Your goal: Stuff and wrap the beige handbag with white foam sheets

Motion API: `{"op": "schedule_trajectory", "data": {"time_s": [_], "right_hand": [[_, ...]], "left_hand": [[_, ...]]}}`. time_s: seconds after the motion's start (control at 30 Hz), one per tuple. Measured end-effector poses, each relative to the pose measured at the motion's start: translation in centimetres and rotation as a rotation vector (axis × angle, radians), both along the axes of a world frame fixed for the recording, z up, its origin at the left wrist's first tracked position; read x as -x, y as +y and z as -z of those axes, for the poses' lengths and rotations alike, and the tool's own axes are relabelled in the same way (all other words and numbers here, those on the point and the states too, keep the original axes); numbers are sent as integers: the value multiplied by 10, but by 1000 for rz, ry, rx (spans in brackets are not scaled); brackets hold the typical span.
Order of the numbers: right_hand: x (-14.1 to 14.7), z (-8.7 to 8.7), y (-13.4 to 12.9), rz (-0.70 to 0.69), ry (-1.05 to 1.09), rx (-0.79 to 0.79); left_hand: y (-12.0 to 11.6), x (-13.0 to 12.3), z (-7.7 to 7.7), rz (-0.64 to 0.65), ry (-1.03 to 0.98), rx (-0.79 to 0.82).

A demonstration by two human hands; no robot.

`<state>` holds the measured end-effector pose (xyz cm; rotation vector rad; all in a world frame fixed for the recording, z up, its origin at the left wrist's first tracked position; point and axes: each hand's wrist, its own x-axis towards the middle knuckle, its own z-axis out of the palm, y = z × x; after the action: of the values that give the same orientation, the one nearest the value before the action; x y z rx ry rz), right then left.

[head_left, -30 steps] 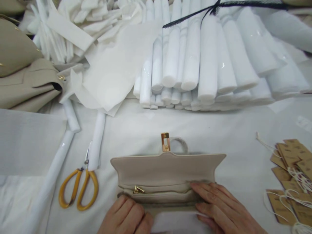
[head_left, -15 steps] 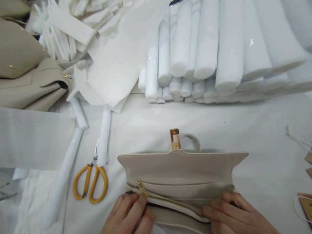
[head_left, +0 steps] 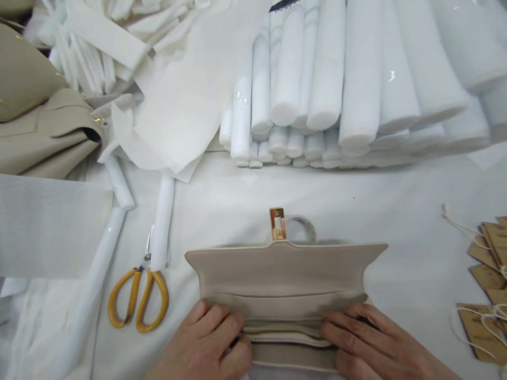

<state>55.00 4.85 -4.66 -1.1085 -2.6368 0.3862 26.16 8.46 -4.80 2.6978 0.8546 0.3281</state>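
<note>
A beige handbag (head_left: pixel 285 272) lies with its flap spread away from me and its inside facing up. At the flap's far edge sits a gold metal clasp (head_left: pixel 278 224), with a wrapped ring-like piece (head_left: pixel 307 227) beside it. My left hand (head_left: pixel 214 338) grips the bag's left side, fingers curled over the edge. Closed on the right side, my right hand (head_left: pixel 364 338) has its fingertips inside the opening. Between them runs a zipper (head_left: pixel 287 333) along an inner pocket; its pull is hidden, apparently under my left fingers.
Yellow-handled scissors (head_left: pixel 138 301) lie left of the bag, blades partly under a white roll (head_left: pixel 162 224). Wrapped white rolls (head_left: pixel 327 68) are stacked at the back. Brown tags (head_left: pixel 477 330) with strings lie right. Other beige bags (head_left: pixel 51 132) and white sheets (head_left: pixel 182 95) fill the far left.
My left hand has shifted up and over the bag's left edge, covering the zipper pull that showed before. The opening between my hands looks straighter. The view has turned slightly right, showing more tags.
</note>
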Motion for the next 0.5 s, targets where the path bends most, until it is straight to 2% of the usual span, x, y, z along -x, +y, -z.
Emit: {"op": "schedule_trajectory", "data": {"time_s": [0.17, 0.27, 0.37, 0.5], "right_hand": [[-6, -10, 18, -45, -3, 24], [-8, -10, 26, -10, 69, 75], [-10, -2, 28, 35, 113, 130], [-10, 9, 29, 39, 69, 123]], "left_hand": [[-12, 2, 4, -36, -85, -45], [-15, 8, 3, -13, -72, -17], [-15, 16, -2, 13, 12, 42], [-12, 16, -3, -86, 229, 62]]}}
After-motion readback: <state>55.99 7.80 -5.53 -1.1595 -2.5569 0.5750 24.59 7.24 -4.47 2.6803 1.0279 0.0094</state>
